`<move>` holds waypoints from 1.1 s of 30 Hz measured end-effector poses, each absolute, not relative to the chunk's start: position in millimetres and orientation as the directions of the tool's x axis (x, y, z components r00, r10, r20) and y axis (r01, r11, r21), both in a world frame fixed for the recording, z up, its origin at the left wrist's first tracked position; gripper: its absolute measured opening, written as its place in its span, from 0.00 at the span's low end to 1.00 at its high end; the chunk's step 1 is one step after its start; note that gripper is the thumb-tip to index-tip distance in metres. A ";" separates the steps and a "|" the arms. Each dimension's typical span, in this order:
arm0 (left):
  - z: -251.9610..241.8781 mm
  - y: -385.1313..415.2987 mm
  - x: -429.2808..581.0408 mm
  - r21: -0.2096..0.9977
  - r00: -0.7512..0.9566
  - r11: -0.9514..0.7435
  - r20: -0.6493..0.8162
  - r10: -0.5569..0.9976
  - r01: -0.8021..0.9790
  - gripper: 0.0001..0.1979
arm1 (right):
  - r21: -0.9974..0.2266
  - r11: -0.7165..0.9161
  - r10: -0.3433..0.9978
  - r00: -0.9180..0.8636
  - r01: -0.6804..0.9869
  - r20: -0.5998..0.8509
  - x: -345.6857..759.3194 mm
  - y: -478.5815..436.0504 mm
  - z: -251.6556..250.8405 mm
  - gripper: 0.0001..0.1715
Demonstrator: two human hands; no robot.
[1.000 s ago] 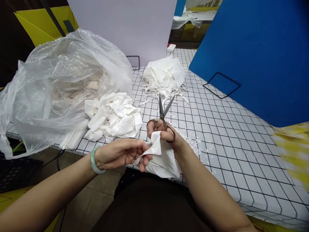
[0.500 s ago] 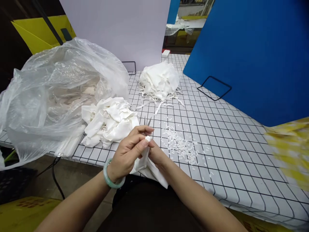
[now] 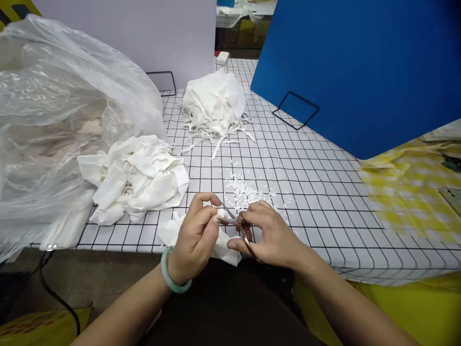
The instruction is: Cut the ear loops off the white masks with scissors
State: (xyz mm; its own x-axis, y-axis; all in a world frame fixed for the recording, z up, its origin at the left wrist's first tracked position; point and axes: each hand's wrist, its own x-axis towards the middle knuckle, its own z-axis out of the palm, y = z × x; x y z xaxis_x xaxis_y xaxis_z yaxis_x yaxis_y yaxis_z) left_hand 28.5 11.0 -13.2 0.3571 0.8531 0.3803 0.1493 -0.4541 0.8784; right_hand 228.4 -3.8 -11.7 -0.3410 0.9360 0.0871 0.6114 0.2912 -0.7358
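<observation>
My left hand [image 3: 196,235], with a pale green bangle at its wrist, pinches the end of a white cloth piece [image 3: 225,247] that hangs down below the fingers. In my right hand [image 3: 268,230] is a pair of scissors [image 3: 230,215], fingers wrapped round the handles. Its blades are spread apart and point left, around the pinched end of the cloth. Just beyond my hands lies a scatter of small white snippets [image 3: 245,190]. A crumpled heap of white cloth pieces [image 3: 144,173] sits left of my left hand.
Farther back is a second white heap [image 3: 214,103] with loose strips. A large clear plastic bag [image 3: 72,81] fills the left. A blue board [image 3: 342,72] on a black wire stand leans at the right, near a yellow checked cloth [image 3: 403,192]. The table's front edge runs beside me.
My right hand has come out from behind the left and moved right, bringing the scissors' blades round to the cloth end. The view has shifted right and down.
</observation>
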 end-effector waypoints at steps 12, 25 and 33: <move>-17.1 7.9 31.5 0.874 0.401 -0.457 0.365 0.840 0.162 0.12 | -0.704 0.345 0.921 -0.369 0.621 0.125 232.5 -7.0 -15.7 0.31; -18.1 5.7 35.9 0.857 0.417 -0.493 0.397 0.818 0.152 0.11 | -0.679 0.353 0.927 -0.337 0.643 0.163 230.5 -11.3 -17.3 0.35; -21.2 10.8 49.3 0.852 0.474 -0.510 0.403 0.783 0.118 0.11 | -0.676 0.291 0.954 -0.257 0.677 0.153 243.7 -24.2 -32.4 0.33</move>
